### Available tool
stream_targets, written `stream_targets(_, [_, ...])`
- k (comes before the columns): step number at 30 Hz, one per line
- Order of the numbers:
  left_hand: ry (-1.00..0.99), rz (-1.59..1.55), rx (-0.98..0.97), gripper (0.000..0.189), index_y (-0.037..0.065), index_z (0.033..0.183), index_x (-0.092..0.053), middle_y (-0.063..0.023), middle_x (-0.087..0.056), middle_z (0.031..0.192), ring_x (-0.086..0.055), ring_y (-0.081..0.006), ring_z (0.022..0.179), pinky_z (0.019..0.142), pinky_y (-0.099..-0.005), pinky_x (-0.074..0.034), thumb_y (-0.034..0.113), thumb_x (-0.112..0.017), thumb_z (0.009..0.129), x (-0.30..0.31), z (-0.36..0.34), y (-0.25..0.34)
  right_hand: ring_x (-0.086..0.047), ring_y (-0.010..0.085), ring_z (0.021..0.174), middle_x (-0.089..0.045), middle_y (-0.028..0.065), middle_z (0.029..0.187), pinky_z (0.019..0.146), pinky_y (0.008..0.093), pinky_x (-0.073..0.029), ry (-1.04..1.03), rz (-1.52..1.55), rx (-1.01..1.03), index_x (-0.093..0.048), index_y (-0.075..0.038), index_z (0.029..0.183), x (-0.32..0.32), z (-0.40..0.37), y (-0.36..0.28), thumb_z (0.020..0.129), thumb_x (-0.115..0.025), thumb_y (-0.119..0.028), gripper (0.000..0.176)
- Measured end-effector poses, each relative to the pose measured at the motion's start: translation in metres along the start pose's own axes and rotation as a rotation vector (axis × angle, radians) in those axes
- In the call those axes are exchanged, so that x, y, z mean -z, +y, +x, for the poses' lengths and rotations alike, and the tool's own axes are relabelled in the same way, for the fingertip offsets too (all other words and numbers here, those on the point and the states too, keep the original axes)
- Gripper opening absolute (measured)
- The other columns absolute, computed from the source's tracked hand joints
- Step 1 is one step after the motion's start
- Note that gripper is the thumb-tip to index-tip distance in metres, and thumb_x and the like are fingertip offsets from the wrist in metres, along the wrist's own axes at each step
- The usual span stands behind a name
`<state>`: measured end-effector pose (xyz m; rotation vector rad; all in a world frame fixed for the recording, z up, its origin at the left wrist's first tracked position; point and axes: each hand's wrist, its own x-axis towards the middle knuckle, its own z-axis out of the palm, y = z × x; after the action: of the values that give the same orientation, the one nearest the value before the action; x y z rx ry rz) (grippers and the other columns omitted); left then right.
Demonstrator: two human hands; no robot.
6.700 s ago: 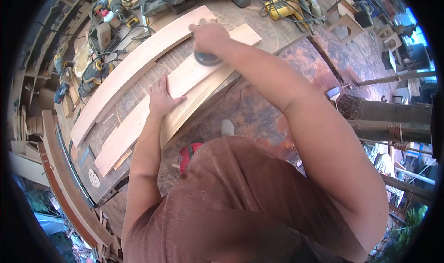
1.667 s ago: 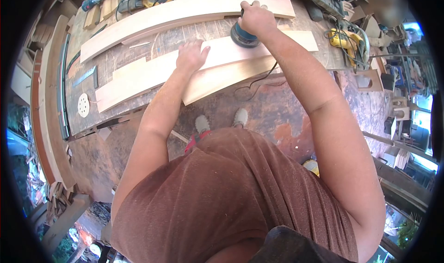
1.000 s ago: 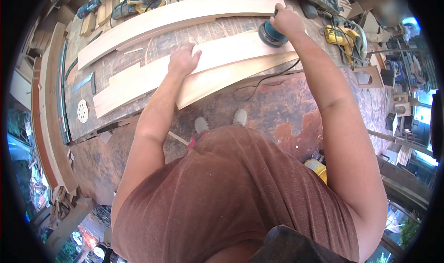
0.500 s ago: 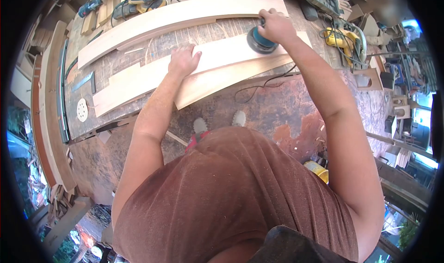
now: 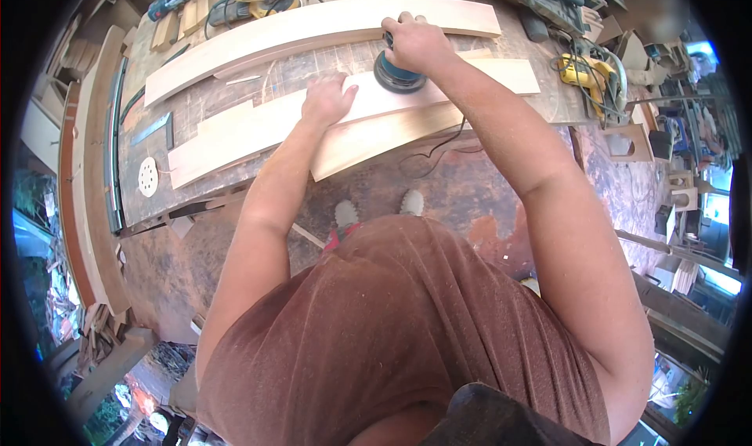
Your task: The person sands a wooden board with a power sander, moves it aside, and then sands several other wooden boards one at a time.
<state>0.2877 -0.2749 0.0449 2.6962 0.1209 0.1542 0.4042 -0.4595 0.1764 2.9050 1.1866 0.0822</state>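
My right hand [image 5: 417, 42] grips a blue-and-black orbital sander [image 5: 398, 75], whose pad sits on the face of a long pale board [image 5: 235, 139]. To the left of the sander, my left hand [image 5: 327, 101] lies on the same board with its thumb spread from the fingers. Another pale board [image 5: 376, 143] sticks out at an angle from beneath it, on the side nearer my body. The sander's cord [image 5: 440, 150] hangs past the bench's front edge.
A further long board [image 5: 313, 32] lies across the bench behind. Corded power tools [image 5: 249, 1] stand at the back left, a yellow tool [image 5: 587, 76] at the right. A perforated sanding disc [image 5: 148, 177] and a square [image 5: 157, 131] lie at the left.
My right hand has slid the sander leftward along the board, closer to my left hand. My left hand stays on the board. The whole view has shifted slightly.
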Motion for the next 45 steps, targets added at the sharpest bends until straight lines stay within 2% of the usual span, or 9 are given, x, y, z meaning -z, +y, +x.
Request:
stream_targets(6, [0.019,0.011,0.005,0.049,0.002,0.125,-0.067,-0.0250,-0.070,0.118,-0.062,-0.0411,0.116,0.108,-0.0503,-0.040,0.040,-0.057,0.096,-0.001,-0.002,0.000,-0.064,0.0357,0.113,-0.062,0.0159,0.122,0.091,0.0470,-0.057,0.013,-0.001,-0.006,-0.058,-0.016,0.131,-0.003,0.007,-0.008,0.090,-0.070,-0.035,0.046])
stream_targets(8, [0.027,0.017,-0.001,0.049,0.002,0.125,-0.067,-0.0248,-0.070,0.118,-0.062,-0.0410,0.116,0.109,-0.0500,-0.040,0.039,-0.057,0.096,-0.004,0.000,-0.002,-0.065,0.0359,0.114,-0.063,0.0174,0.123,0.092,0.0462,-0.057,-0.001,0.003,-0.027,-0.060,-0.014,0.131,0.003,0.006,-0.009,0.090,-0.065,-0.023,0.043])
stream_targets(14, [0.021,-0.003,-0.001,0.049,0.002,0.126,-0.067,-0.0245,-0.069,0.119,-0.061,-0.0405,0.118,0.111,-0.0491,-0.038,0.040,-0.057,0.096,-0.002,0.000,-0.001,-0.063,0.0339,0.118,-0.062,0.0162,0.126,0.096,0.0440,-0.056,-0.047,-0.019,-0.086,-0.057,-0.016,0.135,0.007,0.004,0.007,0.092,-0.066,-0.028,0.045])
stream_targets(17, [-0.032,-0.015,0.051,0.047,0.002,0.125,-0.067,-0.0229,-0.066,0.127,-0.058,-0.0366,0.125,0.113,-0.0488,-0.034,0.038,-0.057,0.096,0.000,0.000,0.002,-0.062,0.0326,0.120,-0.061,0.0156,0.128,0.097,0.0429,-0.055,-0.071,-0.032,-0.121,-0.056,-0.016,0.136,0.010,-0.002,0.018,0.094,-0.065,-0.030,0.044])
stream_targets(24, [-0.034,-0.026,0.050,0.047,0.002,0.125,-0.067,-0.0223,-0.067,0.126,-0.058,-0.0379,0.123,0.112,-0.0485,-0.034,0.037,-0.057,0.095,-0.003,0.001,-0.002,-0.064,0.0353,0.115,-0.062,0.0163,0.122,0.093,0.0472,-0.056,-0.007,-0.038,-0.195,-0.058,-0.018,0.130,0.001,-0.010,0.060,0.092,-0.067,-0.035,0.042])
stream_targets(26, [-0.027,-0.026,0.038,0.047,0.002,0.125,-0.067,-0.0219,-0.067,0.125,-0.058,-0.0381,0.123,0.111,-0.0486,-0.034,0.037,-0.057,0.095,-0.004,0.001,-0.002,-0.061,0.0322,0.120,-0.060,0.0148,0.130,0.097,0.0438,-0.055,-0.085,-0.060,-0.247,-0.055,-0.017,0.136,0.006,-0.016,0.070,0.096,-0.063,-0.033,0.044])
stream_targets(36, [0.007,-0.038,0.030,0.044,0.002,0.122,-0.068,-0.0218,-0.070,0.117,-0.061,-0.0378,0.117,0.108,-0.0485,-0.038,0.036,-0.059,0.095,-0.003,0.000,-0.001,-0.058,0.0344,0.125,-0.057,0.0155,0.135,0.101,0.0448,-0.053,-0.091,0.010,-0.437,-0.052,-0.019,0.140,-0.005,-0.034,0.148,0.095,-0.064,-0.034,0.049])
stream_targets(38, [-0.004,-0.045,0.034,0.044,0.002,0.122,-0.068,-0.0221,-0.070,0.115,-0.062,-0.0382,0.116,0.108,-0.0487,-0.038,0.036,-0.059,0.096,-0.002,0.000,0.001,-0.064,0.0394,0.116,-0.062,0.0187,0.125,0.093,0.0471,-0.056,0.057,-0.051,-0.423,-0.057,-0.017,0.128,-0.015,-0.039,0.168,0.091,-0.068,-0.036,0.043])
stream_targets(45, [-0.044,-0.001,0.070,0.045,0.005,0.127,-0.066,-0.0222,-0.070,0.115,-0.062,-0.0387,0.115,0.107,-0.0486,-0.039,0.038,-0.059,0.096,-0.002,0.001,0.001,-0.062,0.0423,0.119,-0.060,0.0204,0.129,0.096,0.0491,-0.054,0.081,-0.078,-0.504,-0.056,-0.019,0.130,-0.019,-0.054,0.224,0.092,-0.066,-0.041,0.046])
